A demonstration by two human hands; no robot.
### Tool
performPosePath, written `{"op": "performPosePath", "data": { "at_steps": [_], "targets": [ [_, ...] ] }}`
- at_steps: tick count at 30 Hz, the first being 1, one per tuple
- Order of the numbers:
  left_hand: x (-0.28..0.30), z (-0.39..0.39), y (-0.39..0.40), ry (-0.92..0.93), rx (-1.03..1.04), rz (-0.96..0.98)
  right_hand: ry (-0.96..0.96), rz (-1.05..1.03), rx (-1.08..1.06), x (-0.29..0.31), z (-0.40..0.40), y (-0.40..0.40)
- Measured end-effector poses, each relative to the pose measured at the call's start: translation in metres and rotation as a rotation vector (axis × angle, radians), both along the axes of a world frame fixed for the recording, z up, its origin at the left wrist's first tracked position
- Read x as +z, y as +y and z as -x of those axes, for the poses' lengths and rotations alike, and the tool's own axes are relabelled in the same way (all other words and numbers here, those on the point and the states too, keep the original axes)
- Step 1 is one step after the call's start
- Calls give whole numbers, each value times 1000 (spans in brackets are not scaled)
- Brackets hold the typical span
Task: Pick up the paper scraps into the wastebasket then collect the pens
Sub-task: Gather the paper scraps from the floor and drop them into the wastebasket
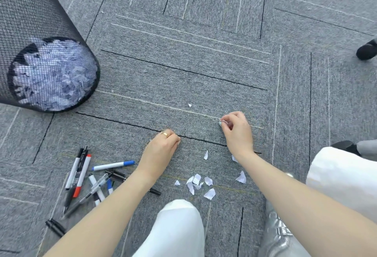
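Observation:
My right hand (236, 129) pinches a small paper scrap (223, 121) between thumb and fingertips just above the carpet. My left hand (163, 144) has its fingers curled with the fingertips on the carpet; whether it holds anything is hidden. Several white paper scraps (196, 183) lie near my knee, with more at the right (241, 177) and one tiny scrap farther out (190, 105). A black mesh wastebasket (30, 32) at the far left holds a layer of white scraps. Several pens (85, 177) lie scattered at the lower left, including a blue-capped pen (113, 165).
Grey carpet tiles (183, 62) cover the floor. My knees in white trousers (177, 228) are at the bottom edge. A black shoe (367, 50) of another person is at the right edge, and a second one (346, 146) lower down.

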State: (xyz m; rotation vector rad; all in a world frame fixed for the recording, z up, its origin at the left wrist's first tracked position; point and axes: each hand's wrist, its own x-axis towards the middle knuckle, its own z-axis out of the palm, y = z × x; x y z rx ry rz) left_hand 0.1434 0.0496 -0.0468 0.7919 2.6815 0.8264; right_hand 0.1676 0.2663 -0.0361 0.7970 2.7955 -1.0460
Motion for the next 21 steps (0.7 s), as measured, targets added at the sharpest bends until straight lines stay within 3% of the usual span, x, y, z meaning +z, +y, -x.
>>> {"op": "performPosePath", "data": {
  "at_steps": [8, 12, 15, 17, 21],
  "targets": [
    [14, 3, 11, -237, 208, -16, 22, -80, 120, 0, 5, 3],
    [24, -7, 36, -370, 102, -81, -64, -89, 210, 7, 13, 9],
    [26, -12, 51, -447, 26, -103, -93, 24, 239, 15, 20, 8],
    [22, -13, 50, -403, -76, -51, -54, 118, 250, 19, 27, 0],
    [15, -21, 47, -112, -386, 95, -9, 159, 286, 18, 44, -25]
  ]
}}
